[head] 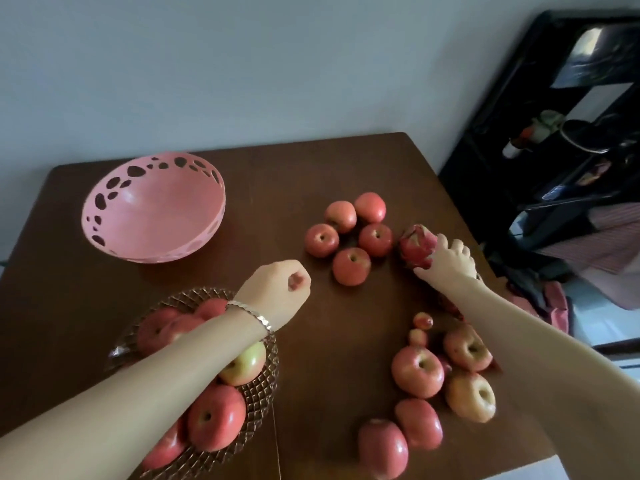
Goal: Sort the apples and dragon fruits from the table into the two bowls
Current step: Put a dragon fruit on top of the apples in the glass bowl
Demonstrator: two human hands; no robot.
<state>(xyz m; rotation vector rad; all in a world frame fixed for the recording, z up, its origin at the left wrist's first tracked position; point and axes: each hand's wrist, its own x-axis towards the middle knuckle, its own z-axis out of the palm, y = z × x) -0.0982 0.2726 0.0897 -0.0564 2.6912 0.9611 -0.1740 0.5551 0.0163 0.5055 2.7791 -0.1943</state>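
A pink perforated bowl (152, 211) stands at the far left of the brown table and holds nothing. A patterned glass bowl (258, 393) at the near left holds several apples (214, 420). Loose apples lie in a cluster (351, 265) mid-table and in another group (417, 370) at the near right. My right hand (450, 263) grips a red dragon fruit (417, 245) at the table's right side. My left hand (280, 289) hovers over the table beyond the glass bowl, fingers curled, holding nothing visible.
The brown table (277, 181) meets a pale wall at the back. A black shelf unit (571, 140) with clutter stands to the right, with striped cloth (606, 244) beside it. The table's right edge runs close behind my right hand.
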